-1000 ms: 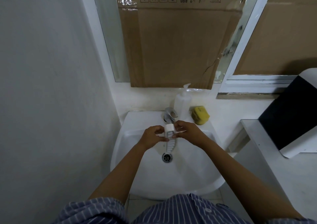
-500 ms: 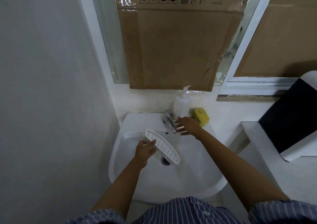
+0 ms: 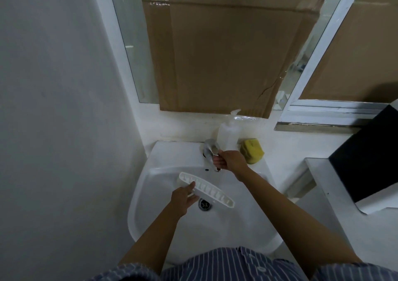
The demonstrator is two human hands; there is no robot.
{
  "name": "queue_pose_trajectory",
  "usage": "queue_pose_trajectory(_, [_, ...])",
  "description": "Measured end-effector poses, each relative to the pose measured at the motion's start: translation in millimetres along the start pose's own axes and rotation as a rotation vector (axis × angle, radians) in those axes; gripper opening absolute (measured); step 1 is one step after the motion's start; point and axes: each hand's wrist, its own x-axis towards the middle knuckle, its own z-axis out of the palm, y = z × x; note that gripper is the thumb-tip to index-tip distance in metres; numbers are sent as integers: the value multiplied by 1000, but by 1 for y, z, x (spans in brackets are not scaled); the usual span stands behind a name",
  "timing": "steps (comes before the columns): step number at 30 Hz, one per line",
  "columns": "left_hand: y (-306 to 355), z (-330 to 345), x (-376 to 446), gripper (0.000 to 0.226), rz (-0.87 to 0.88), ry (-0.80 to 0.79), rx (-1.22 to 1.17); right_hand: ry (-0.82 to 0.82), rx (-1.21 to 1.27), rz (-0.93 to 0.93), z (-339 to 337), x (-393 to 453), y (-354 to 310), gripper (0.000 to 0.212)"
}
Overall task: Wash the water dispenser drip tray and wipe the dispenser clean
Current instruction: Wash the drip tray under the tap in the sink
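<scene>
Left hand [image 3: 184,197] pinches the long white slotted plastic drip tray [image 3: 206,189] near its mid-length, thumb on the near edge, fingers underneath. Tray sits diagonally over the white ceramic sink basin [image 3: 150,196], far end toward the basin's back-left wall, near end just past the round chrome drain [image 3: 205,205]; can't tell if it touches the bowl.

Right hand [image 3: 228,160] is curled round the chrome tap lever [image 3: 211,151] at the back rim. Just behind it: translucent plastic pump bottle [image 3: 227,134], w/ a yellow sponge [image 3: 252,151] beside it on the white surface [image 3: 286,151].

Plain white wall [image 3: 64,108] is close on the left of the basin. Basin's near half is open. A black-and-white appliance [image 3: 370,162] is on the right.
</scene>
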Motion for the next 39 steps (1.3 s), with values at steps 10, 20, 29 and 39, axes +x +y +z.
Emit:
queue_pose_trajectory(10, [-3, 6, 14, 49, -14, -7, -15, 33, 3, -160, 1, 5, -13, 23])
queue_pose_trajectory(20, [-3, 14, 20, 52, -36, -3, -74, 22, 66, -171, 1, 6, -21, 27])
queue_pose_trajectory(29, [-8, 15, 24, 49, -15, -3, -159, -68, -45, -165, -10, 12, -28, 31])
queue_pose_trajectory(39, [-3, 4, 23, 50, 24, 40, -173, 427, -392, -29, -63, 18, 96, 36])
